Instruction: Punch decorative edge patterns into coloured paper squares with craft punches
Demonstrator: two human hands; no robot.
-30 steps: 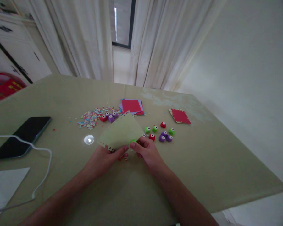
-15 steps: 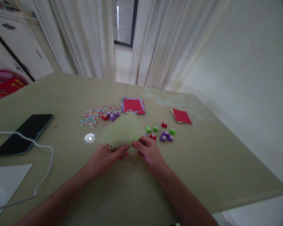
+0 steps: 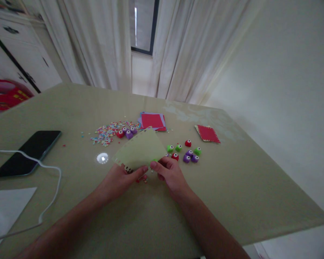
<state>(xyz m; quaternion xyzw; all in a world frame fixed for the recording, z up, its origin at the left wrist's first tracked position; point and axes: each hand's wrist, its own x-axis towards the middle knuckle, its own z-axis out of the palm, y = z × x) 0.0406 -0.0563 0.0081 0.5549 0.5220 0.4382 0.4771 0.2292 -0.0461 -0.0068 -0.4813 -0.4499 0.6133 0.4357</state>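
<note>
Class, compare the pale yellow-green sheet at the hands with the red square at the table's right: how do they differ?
The pale yellow-green sheet is raised and curved in the left hand; the red square lies on the table. The sheet fills more of the view than the square. Both have small marks along their edges.

A room in a home, by the look of the long curtains [image 3: 94, 46], window [image 3: 142, 25] and white cabinet [image 3: 18, 46] beyond the table [image 3: 248, 180]
</note>
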